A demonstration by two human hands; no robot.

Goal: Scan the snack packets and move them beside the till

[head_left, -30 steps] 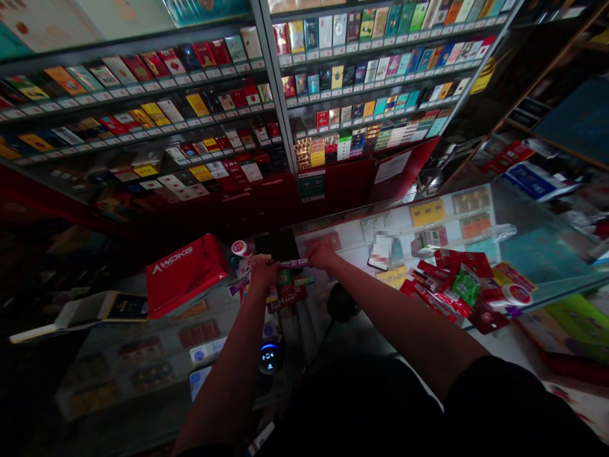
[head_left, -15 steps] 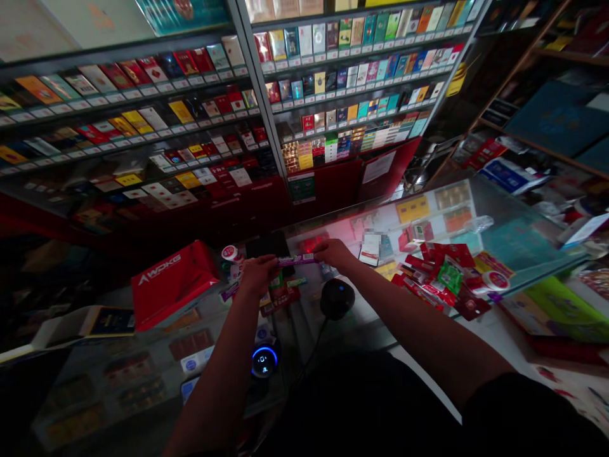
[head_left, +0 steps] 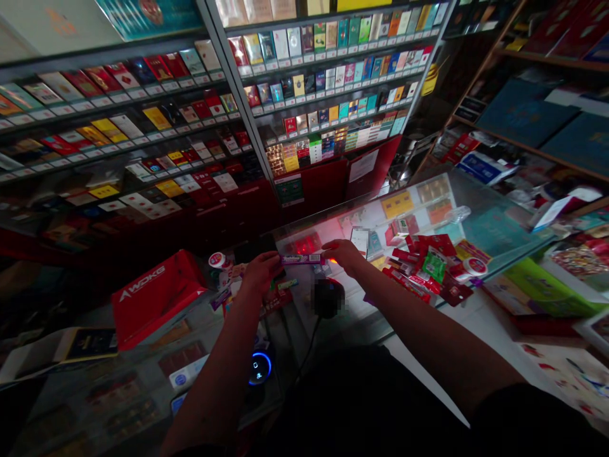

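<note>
A slim purple candy stick pack (head_left: 301,259) with a barcode on its right part stretches level between my two hands above the glass counter. My left hand (head_left: 262,271) is closed on its left end, and my right hand (head_left: 342,252) pinches the right end. Just below the pack stands a round black device (head_left: 328,298) with a cable, partly blurred out. Under and beside my left hand lie loose sweets, among them a green stick pack (head_left: 287,284), a purple pack (head_left: 221,297) and a white tub with a red lid (head_left: 217,260).
A red box (head_left: 157,298) sits at the left of the glass counter (head_left: 304,343). Red and green sweet packs (head_left: 434,263) are heaped at the right. Near my left forearm a round device (head_left: 259,367) glows blue. Shelves of cigarette packs (head_left: 295,44) rise behind.
My view has turned a little to the right, so the scene sits further left. Both hands still hold the pack, now more level, with its barcode and lettering showing more clearly.
</note>
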